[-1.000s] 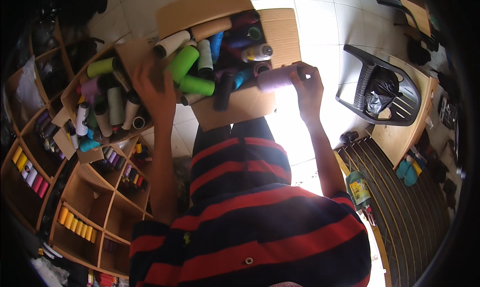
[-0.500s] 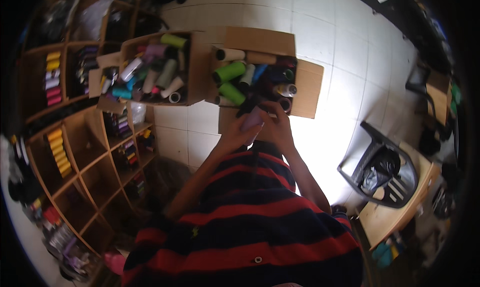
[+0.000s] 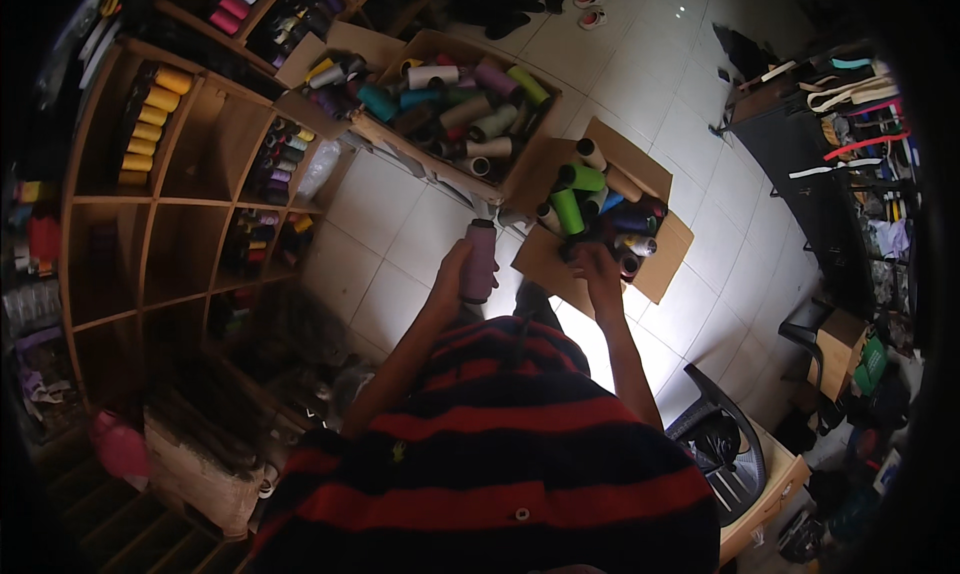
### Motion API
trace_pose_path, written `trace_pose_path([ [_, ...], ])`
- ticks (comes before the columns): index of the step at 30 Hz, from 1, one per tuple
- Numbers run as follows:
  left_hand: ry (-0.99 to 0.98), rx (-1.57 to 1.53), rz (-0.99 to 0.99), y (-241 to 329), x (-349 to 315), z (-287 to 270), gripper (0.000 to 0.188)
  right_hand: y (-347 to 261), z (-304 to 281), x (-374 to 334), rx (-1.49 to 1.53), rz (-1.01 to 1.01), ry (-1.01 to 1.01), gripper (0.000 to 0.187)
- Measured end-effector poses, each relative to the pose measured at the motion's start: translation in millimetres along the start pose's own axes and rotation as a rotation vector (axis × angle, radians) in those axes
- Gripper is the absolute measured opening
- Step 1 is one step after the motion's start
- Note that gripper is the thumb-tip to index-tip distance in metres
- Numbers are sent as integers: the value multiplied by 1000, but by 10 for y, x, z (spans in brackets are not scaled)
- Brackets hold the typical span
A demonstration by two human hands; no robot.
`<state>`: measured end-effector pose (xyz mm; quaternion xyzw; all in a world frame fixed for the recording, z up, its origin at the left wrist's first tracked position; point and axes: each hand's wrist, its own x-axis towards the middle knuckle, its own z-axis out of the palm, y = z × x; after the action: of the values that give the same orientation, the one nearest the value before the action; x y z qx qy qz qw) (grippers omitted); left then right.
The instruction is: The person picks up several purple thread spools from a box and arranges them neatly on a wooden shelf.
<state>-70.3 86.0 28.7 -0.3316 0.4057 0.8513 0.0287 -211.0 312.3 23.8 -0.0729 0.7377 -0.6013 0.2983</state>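
Note:
A mauve thread spool (image 3: 481,264) stands almost upright in my left hand (image 3: 452,277), whose fingers wrap around its side. To the right, my right hand (image 3: 600,272) hovers at the near edge of an open cardboard box (image 3: 667,259). Its fingers are loosely bent and apart, with nothing visible in them. Inside that box lie green thread spools (image 3: 568,211), a clear-looking spool (image 3: 636,245) and several dark ones. A second cardboard box (image 3: 428,167), farther left, is heaped with thread spools of many colours.
Wooden cubbyhole shelves (image 3: 152,200) line the left side, with yellow spools (image 3: 150,129) in one compartment. A dark chair (image 3: 722,444) stands at the lower right beside a wooden table (image 3: 775,484). Sandals (image 3: 591,14) lie on the tiled floor ahead.
My view has turned toward the shelves. My hands, close together on the spool before, have parted; the left carries it to the left while the right is by the box.

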Motion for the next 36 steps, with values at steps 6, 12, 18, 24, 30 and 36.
trace_pose_path([
  [6,192,-160,235,351,-765,-938,52,-257,1629,-112,34,87,-352,28],
  [12,549,-95,489,643,-1359,-1420,53,-782,3018,-394,-8,-15,-831,40],
  [18,757,-44,659,649,-1359,-1830,45,-870,3681,-329,-121,-70,-941,41],
  [24,663,145,565,916,-1288,-2205,36,-982,4090,33,-49,10,-896,39],
  [30,776,267,604,1491,-1294,-2570,44,-1274,4740,515,-80,-11,-1071,49],
  [36,982,213,678,1833,-1414,-3126,43,-1586,5680,881,-186,-274,-1377,56],
])
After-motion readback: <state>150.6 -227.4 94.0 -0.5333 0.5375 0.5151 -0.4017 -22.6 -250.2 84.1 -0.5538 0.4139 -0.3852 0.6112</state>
